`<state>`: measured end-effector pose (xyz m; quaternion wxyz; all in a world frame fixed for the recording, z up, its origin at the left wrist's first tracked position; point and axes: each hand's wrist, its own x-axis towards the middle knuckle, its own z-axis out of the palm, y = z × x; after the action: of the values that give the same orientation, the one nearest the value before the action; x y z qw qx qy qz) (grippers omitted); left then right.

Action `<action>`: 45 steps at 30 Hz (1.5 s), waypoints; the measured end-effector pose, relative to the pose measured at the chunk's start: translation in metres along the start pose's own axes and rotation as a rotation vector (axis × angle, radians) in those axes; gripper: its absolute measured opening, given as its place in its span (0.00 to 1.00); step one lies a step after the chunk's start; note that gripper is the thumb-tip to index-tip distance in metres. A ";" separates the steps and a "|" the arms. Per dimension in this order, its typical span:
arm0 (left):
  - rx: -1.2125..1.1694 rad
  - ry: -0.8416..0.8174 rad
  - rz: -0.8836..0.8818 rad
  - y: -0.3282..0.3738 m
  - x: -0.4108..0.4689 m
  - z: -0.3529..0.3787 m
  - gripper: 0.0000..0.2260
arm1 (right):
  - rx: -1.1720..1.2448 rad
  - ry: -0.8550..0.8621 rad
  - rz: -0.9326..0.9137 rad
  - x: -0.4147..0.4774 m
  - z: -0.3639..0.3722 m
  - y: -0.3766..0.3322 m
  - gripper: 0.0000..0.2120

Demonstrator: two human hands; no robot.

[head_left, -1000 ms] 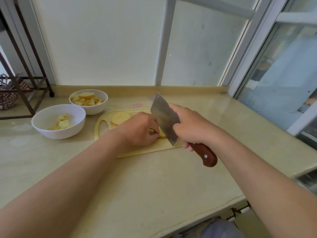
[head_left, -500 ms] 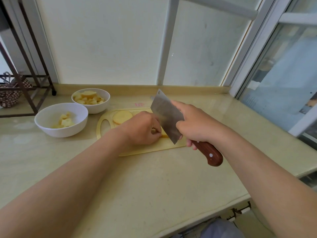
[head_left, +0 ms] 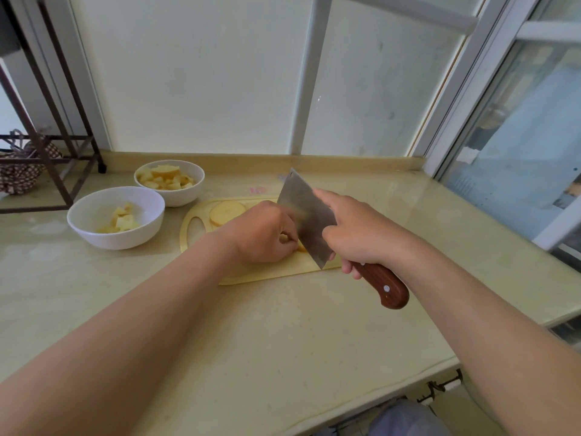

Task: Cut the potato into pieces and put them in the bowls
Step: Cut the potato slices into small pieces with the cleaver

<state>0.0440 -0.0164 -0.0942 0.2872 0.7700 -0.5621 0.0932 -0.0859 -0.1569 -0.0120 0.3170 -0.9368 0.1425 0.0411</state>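
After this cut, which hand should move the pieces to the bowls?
Left, probably. The left hand holds the potato piece on the cutting board, and the near bowl and far bowl both sit on its side. The right hand grips the cleaver, so it is occupied.

I get one view only, worn on the head (wide-angle, so edges bow). It looks forward and down, close over the cutting board [head_left: 267, 272], with bowls [head_left: 116, 241] left of it and the window [head_left: 204, 73] behind it.
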 end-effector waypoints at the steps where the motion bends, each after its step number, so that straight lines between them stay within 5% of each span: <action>1: -0.001 0.001 0.000 0.000 0.000 0.000 0.04 | -0.012 -0.003 0.004 -0.001 0.000 0.000 0.41; 22: 0.019 -0.012 -0.001 0.001 0.002 -0.002 0.05 | -0.167 -0.086 0.020 0.013 0.009 -0.018 0.42; 33: 0.015 0.026 -0.031 0.003 0.002 0.002 0.02 | 0.518 0.234 0.145 0.010 -0.023 0.048 0.33; 41: 0.014 0.010 -0.081 0.004 0.001 0.004 0.02 | 0.518 0.280 0.211 0.002 -0.017 0.099 0.33; 45: 0.068 -0.039 -0.248 0.016 0.003 0.007 0.14 | 0.497 0.237 0.198 0.004 -0.012 0.103 0.31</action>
<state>0.0293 -0.0256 -0.0938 0.2591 0.8446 -0.4645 0.0610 -0.1127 -0.2428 -0.0630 0.5122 -0.8102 0.2752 -0.0741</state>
